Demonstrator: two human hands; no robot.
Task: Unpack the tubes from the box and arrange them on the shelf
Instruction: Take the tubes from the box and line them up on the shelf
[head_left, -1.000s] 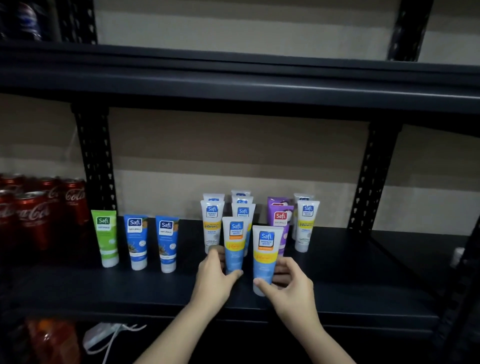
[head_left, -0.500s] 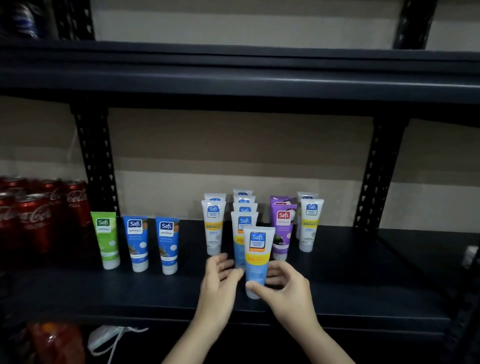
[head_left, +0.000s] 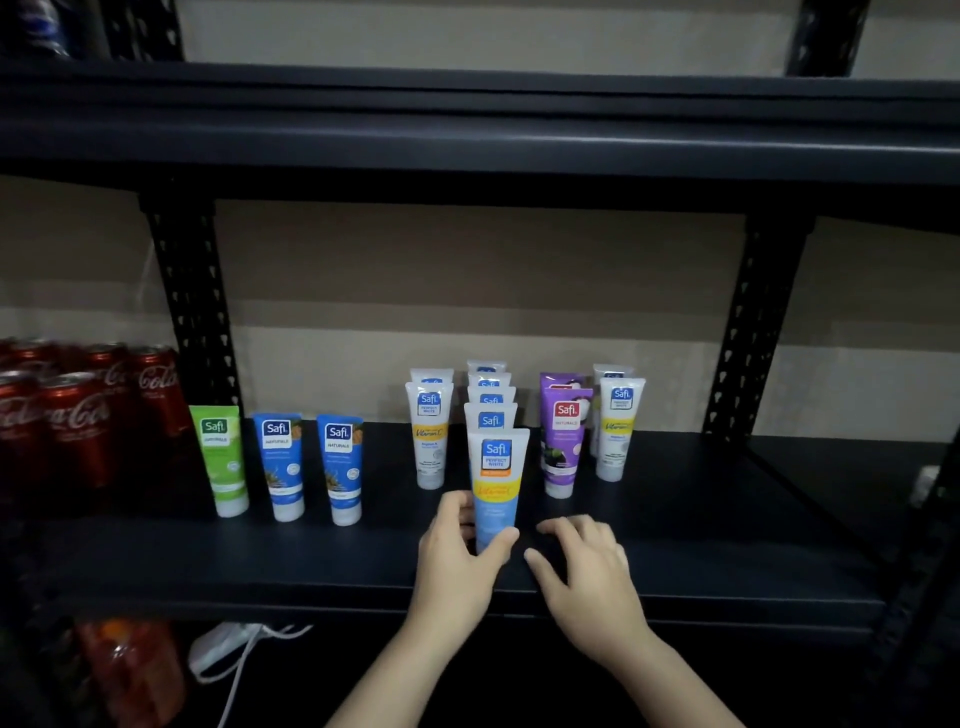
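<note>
Right hand (head_left: 587, 566) now off the front tube (head_left: 496, 486), fingers loose; left hand (head_left: 462, 551) grips its base, lining it up on shelf (head_left: 701, 566).

**Tubes on shelf**

Front blue-and-yellow Safi tube (head_left: 496, 488) stands upright, cap down, heading a file of four like tubes (head_left: 490, 402). Left: green tube (head_left: 221, 460), two blue tubes (head_left: 309, 466). Right: purple tubes (head_left: 563, 441), white tubes (head_left: 617, 426). All upright on the black shelf (head_left: 311, 561).
</note>
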